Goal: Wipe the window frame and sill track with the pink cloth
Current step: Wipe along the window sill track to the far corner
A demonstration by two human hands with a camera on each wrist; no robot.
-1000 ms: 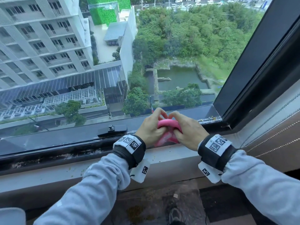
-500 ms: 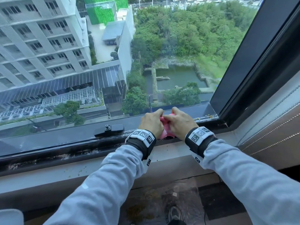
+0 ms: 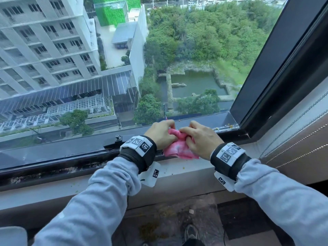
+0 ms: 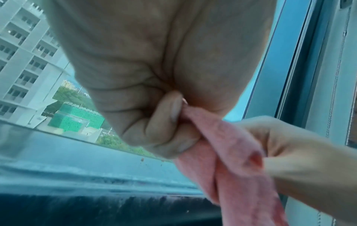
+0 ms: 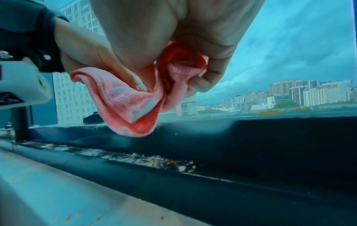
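Both hands side by side w/ the cloth (image 3: 179, 148) bunched btwn them: left hand (image 3: 160, 133) on its left end, right hand (image 3: 198, 139) on its right. Cloth hangs over the sill track (image 3: 71, 167), w/ the window frame (image 3: 266, 96) off to the right and the latch (image 3: 118, 139) just left of the left hand.

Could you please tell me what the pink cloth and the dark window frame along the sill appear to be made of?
The pink cloth looks like soft terry or microfibre: a ribbed, looped texture that folds limply between the left hand and right hand. The dark window frame looks like smooth painted or coated metal, possibly aluminium; it has straight, crisp edges and a slight sheen, with pale grime on the track.
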